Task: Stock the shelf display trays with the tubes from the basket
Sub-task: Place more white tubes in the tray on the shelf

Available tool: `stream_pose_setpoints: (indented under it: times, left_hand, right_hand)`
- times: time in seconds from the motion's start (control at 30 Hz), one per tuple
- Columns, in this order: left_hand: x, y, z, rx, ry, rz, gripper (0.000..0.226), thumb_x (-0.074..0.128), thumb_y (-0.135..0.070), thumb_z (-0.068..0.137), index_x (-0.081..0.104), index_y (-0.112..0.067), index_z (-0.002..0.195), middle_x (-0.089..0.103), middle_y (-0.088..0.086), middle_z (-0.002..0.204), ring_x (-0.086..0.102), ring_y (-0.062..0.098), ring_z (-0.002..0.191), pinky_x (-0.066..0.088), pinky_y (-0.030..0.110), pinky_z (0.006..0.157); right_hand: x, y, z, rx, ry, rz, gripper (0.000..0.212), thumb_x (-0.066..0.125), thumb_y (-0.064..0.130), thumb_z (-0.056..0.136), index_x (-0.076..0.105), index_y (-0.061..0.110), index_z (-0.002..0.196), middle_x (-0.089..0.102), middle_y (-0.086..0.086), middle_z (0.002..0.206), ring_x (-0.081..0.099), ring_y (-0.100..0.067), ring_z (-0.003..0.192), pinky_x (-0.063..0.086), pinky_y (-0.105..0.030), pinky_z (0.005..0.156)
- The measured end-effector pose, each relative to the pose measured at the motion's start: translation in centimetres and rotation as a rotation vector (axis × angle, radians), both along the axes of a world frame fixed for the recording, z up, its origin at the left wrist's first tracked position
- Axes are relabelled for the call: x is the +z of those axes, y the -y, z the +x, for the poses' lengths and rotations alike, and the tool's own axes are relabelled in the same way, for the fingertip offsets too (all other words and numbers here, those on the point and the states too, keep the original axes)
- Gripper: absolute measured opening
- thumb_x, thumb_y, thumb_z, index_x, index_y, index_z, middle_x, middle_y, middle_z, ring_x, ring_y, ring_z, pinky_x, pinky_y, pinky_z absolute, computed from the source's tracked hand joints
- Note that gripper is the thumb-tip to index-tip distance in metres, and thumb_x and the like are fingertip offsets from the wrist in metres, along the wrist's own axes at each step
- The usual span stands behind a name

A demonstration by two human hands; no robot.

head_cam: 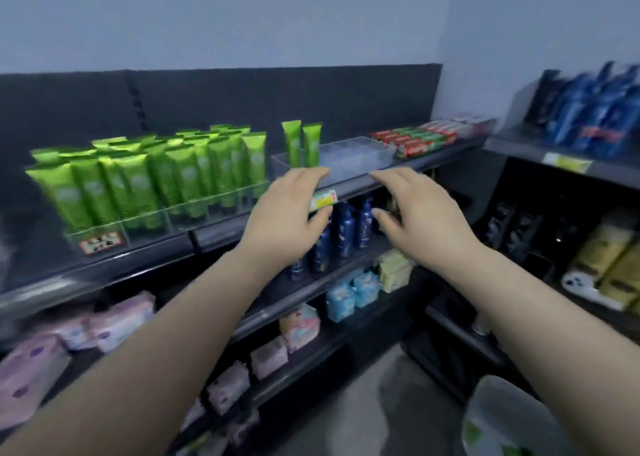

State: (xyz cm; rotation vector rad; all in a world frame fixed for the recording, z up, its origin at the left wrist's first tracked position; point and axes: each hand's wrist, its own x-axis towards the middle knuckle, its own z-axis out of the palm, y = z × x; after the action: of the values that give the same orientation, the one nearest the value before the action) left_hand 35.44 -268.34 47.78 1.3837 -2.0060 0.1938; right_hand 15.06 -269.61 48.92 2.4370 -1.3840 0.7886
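Several green tubes (149, 178) stand packed in a clear display tray (149, 225) on the top shelf at left. Two more green tubes (302, 142) stand at the left end of a second clear tray (360, 152), which is otherwise bare. My left hand (287, 213) and my right hand (419, 213) reach side by side toward the front of that second tray, fingers loosely spread, holding nothing. The pale basket (502, 417) with green tubes inside shows at the bottom right, partly behind my right forearm.
Red-and-green toothpaste boxes (426, 139) lie right of the second tray. Dark blue bottles (343, 234) stand on the shelf below my hands. Pink, blue and yellow packets fill the lower shelves. A second shelf unit with blue packs (595, 113) stands at right.
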Motion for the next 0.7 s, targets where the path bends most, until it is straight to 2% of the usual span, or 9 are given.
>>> stream_pose_setpoints:
  times: [0.17,0.37,0.57,0.7]
  left_hand:
    - [-3.9,0.9,-9.6,-0.172,-0.003,0.079,0.051,0.056,-0.03,0.09,0.042,-0.016,0.137,0.049,0.006,0.135,0.045,0.024,0.123,0.036,0.034,0.099]
    - [-8.2,2.6,-18.6,-0.341,0.002,0.217,0.052,0.055,-0.03,0.091,0.039,-0.02,0.14,0.046,0.002,0.137,0.043,0.02,0.124,0.03,0.023,0.095]
    - [-12.5,5.1,-26.1,-0.504,-0.007,0.329,0.051,0.057,-0.028,0.09,0.041,-0.017,0.138,0.049,0.005,0.134,0.047,0.022,0.12,0.038,0.03,0.094]
    - [-16.7,7.2,-30.0,-0.599,-0.01,0.424,0.051,0.059,-0.026,0.09,0.042,-0.018,0.138,0.049,0.004,0.135,0.047,0.022,0.122,0.041,0.032,0.097]
  right_hand:
    - [-3.7,-2.0,-10.2,-0.163,0.018,0.093,0.052,0.059,0.028,0.089,0.044,0.018,0.138,0.052,-0.006,0.133,0.049,-0.028,0.118,0.041,-0.037,0.095]
    - [-8.3,-4.0,-19.4,-0.336,0.093,0.177,0.055,0.058,0.028,0.09,0.041,0.018,0.141,0.048,-0.005,0.138,0.045,-0.026,0.125,0.038,-0.039,0.102]
    - [-13.1,-5.4,-26.1,-0.517,0.141,0.266,0.055,0.061,0.022,0.087,0.044,0.015,0.138,0.05,-0.008,0.136,0.046,-0.029,0.123,0.039,-0.039,0.1]
    - [-16.9,-6.1,-30.0,-0.657,0.189,0.366,0.056,0.061,0.018,0.088,0.043,0.013,0.14,0.047,-0.009,0.14,0.041,-0.028,0.13,0.035,-0.039,0.106]
